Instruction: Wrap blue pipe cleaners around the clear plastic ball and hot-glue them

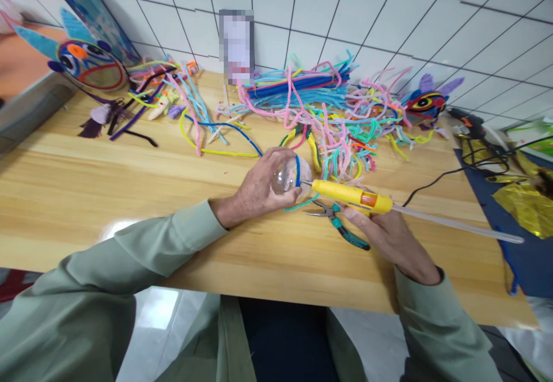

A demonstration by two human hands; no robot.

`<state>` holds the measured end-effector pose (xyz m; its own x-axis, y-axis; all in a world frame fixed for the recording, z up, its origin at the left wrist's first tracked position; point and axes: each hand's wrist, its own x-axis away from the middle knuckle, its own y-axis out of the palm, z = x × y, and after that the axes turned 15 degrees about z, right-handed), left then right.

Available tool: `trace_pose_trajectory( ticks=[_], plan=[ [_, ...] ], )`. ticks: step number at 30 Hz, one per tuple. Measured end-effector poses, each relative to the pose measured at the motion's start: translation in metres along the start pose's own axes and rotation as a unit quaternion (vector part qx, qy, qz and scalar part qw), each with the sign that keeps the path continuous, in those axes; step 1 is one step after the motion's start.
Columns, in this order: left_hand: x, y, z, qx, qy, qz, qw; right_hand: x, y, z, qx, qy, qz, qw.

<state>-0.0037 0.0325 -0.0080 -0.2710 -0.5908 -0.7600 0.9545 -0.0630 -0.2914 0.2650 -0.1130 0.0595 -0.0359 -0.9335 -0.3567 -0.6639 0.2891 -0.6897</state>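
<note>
In my left hand [268,183] I hold a clear plastic ball [283,177] by its near side. A blue pipe cleaner [298,170] runs round the ball as a band. My right hand [384,232] is wrapped round a yellow glue gun [345,192], with a long clear glue stick [466,226] poking out of its back. The gun's metal nozzle meets the ball at the blue band, or is very close to it. Below the gun lie teal-handled needle-nose pliers [341,226], partly hidden by my right hand. Yellow-handled pliers [313,146] rest behind the ball.
Loose coloured pipe cleaners [302,91] cover the table's back edge by the tiled wall. Finished fish-like crafts stand left [93,62] and right [425,102]. A tall can [95,16] and a phone [237,48] lean there. A black cord [449,171] trails right, near gold foil [527,203].
</note>
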Motion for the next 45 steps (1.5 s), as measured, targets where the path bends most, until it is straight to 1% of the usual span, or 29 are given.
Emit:
trace_pose_trajectory(
  ticks=[6,11,16,20,27,32,39,42,45],
  plan=[
    [0.0011,0.0014,-0.0007,0.012,0.008,0.016,1.000,-0.0003,0.0018,-0.0008,0.009,-0.008,0.001,1.000],
    [-0.0001,0.0006,-0.0005,0.004,0.015,0.012,1.000,-0.0012,0.0025,-0.0001,0.009,-0.015,-0.001,1.000],
    [-0.0005,0.0006,0.0007,0.005,0.014,0.010,1.000,0.0002,-0.0002,-0.0001,0.000,0.012,0.008,1.000],
    [0.0004,0.0024,-0.0004,0.007,0.019,0.022,1.000,0.0007,0.0001,-0.0003,0.004,0.005,0.001,1.000],
    [0.0005,0.0008,-0.0009,0.004,0.011,0.008,1.000,-0.0007,0.0015,0.0002,-0.005,0.003,-0.002,1.000],
    [-0.0001,-0.0002,0.0006,0.008,-0.004,0.001,1.000,-0.0016,0.0006,-0.0023,-0.013,0.022,0.011,1.000],
    [-0.0003,0.0003,0.0022,0.007,-0.018,0.000,1.000,-0.0010,0.0019,-0.0004,-0.011,0.018,-0.001,1.000],
    [-0.0001,0.0000,0.0018,0.002,-0.009,0.000,1.000,-0.0009,0.0018,0.0004,-0.019,0.024,0.009,1.000],
    [-0.0001,-0.0002,0.0012,0.002,0.000,-0.001,1.000,-0.0011,0.0021,-0.0003,-0.018,0.014,0.015,1.000]
  ],
)
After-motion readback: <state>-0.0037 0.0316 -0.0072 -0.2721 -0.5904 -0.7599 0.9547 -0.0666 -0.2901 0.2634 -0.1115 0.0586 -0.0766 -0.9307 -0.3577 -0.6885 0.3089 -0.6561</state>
